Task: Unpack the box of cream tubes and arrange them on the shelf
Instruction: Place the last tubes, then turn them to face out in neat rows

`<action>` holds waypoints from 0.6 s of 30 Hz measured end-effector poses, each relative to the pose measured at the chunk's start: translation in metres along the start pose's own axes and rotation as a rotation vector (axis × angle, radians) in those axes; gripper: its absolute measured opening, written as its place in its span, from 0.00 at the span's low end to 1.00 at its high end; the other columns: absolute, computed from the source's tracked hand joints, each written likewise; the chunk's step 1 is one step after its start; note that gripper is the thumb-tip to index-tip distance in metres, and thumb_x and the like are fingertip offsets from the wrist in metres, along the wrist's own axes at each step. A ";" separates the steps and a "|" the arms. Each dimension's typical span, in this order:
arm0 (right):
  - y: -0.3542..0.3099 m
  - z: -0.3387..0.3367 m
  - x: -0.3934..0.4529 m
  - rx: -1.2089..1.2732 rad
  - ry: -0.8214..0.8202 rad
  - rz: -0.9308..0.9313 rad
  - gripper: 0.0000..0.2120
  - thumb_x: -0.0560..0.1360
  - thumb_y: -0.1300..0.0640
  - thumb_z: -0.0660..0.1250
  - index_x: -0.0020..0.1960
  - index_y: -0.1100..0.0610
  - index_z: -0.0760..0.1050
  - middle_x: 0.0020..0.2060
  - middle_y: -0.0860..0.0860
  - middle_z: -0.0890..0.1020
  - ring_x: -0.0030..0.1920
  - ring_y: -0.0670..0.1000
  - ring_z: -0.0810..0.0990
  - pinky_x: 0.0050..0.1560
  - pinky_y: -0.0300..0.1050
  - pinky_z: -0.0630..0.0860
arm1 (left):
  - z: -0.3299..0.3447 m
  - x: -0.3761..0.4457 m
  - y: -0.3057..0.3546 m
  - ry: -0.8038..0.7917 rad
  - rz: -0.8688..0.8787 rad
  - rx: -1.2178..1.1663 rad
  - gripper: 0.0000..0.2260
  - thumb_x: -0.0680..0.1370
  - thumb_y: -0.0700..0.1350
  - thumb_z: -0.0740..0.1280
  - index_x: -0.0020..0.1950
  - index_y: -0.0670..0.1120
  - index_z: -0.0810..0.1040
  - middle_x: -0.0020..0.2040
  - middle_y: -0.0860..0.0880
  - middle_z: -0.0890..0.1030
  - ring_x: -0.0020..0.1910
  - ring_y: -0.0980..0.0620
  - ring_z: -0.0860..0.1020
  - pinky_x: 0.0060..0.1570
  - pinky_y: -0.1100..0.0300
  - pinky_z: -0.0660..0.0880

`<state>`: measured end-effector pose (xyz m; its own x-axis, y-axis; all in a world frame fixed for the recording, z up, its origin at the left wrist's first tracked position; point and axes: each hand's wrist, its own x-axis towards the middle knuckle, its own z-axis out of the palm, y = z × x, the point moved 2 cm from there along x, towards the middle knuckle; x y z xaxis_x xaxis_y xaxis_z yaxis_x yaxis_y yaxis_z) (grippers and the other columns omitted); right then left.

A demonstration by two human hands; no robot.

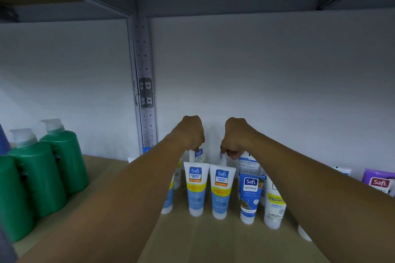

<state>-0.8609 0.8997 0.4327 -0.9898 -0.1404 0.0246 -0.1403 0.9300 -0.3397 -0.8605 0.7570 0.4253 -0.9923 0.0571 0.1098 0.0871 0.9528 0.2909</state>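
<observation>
Both hands reach to the back of the shelf [203, 239]. The left hand [190, 132] pinches the crimped top of 1 rear tube [198, 155]; the right hand [234, 137] pinches another rear tube [222, 159]. Each tube hangs directly below its grip, long axis upright, cap downward. 2 front tubes [208, 190] stand just ahead. Judgement: setting down calls for a straight lowering behind these.

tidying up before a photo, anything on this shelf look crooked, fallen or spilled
Nothing stands out: the visible cream tubes stand cap-down on the shelf, and both hands are placing more behind.
</observation>
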 end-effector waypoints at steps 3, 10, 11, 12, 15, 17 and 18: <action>-0.001 0.000 0.000 -0.142 -0.047 -0.042 0.15 0.69 0.60 0.77 0.36 0.57 0.69 0.31 0.50 0.75 0.30 0.46 0.74 0.30 0.37 0.69 | -0.002 -0.002 -0.002 -0.030 0.083 -0.031 0.15 0.71 0.38 0.77 0.58 0.42 0.84 0.56 0.46 0.84 0.55 0.49 0.82 0.59 0.56 0.78; -0.002 0.002 0.000 -0.303 -0.095 -0.213 0.15 0.72 0.60 0.74 0.57 0.62 0.79 0.52 0.56 0.83 0.51 0.53 0.82 0.56 0.46 0.79 | -0.003 -0.002 -0.009 -0.042 0.129 -0.109 0.13 0.72 0.30 0.73 0.54 0.41 0.86 0.52 0.43 0.85 0.51 0.47 0.83 0.57 0.51 0.80; -0.003 0.002 0.000 -0.297 -0.080 -0.237 0.14 0.73 0.61 0.73 0.57 0.63 0.79 0.53 0.56 0.83 0.51 0.53 0.82 0.57 0.47 0.79 | -0.003 -0.003 -0.009 -0.044 0.137 -0.109 0.13 0.72 0.30 0.73 0.54 0.41 0.86 0.52 0.43 0.85 0.50 0.47 0.83 0.57 0.51 0.80; -0.003 0.002 -0.001 -0.284 -0.069 -0.254 0.13 0.73 0.62 0.73 0.57 0.63 0.79 0.53 0.57 0.83 0.51 0.54 0.82 0.57 0.47 0.79 | -0.003 -0.002 -0.010 -0.048 0.144 -0.111 0.13 0.72 0.30 0.73 0.54 0.41 0.86 0.52 0.43 0.85 0.50 0.47 0.83 0.57 0.51 0.80; 0.001 0.001 -0.001 -0.263 -0.057 -0.283 0.11 0.74 0.63 0.71 0.56 0.62 0.80 0.53 0.57 0.83 0.51 0.55 0.82 0.55 0.45 0.79 | -0.003 -0.002 -0.011 -0.048 0.145 -0.122 0.13 0.72 0.30 0.73 0.54 0.41 0.86 0.52 0.43 0.86 0.51 0.48 0.83 0.58 0.52 0.80; 0.004 0.001 -0.001 -0.236 -0.045 -0.295 0.10 0.74 0.63 0.71 0.55 0.62 0.82 0.52 0.56 0.83 0.50 0.54 0.82 0.52 0.43 0.78 | -0.003 -0.001 -0.011 -0.054 0.136 -0.137 0.13 0.72 0.30 0.72 0.54 0.41 0.86 0.52 0.43 0.85 0.51 0.47 0.83 0.58 0.51 0.80; 0.005 0.000 -0.002 -0.220 -0.039 -0.298 0.10 0.74 0.63 0.71 0.55 0.61 0.82 0.52 0.56 0.84 0.49 0.54 0.82 0.50 0.41 0.77 | -0.002 -0.001 -0.011 -0.066 0.134 -0.134 0.13 0.72 0.30 0.72 0.54 0.41 0.86 0.52 0.43 0.85 0.51 0.47 0.83 0.58 0.51 0.80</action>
<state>-0.8595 0.9044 0.4307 -0.9036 -0.4249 0.0543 -0.4284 0.8965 -0.1129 -0.8602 0.7461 0.4242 -0.9744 0.2040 0.0949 0.2250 0.8874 0.4023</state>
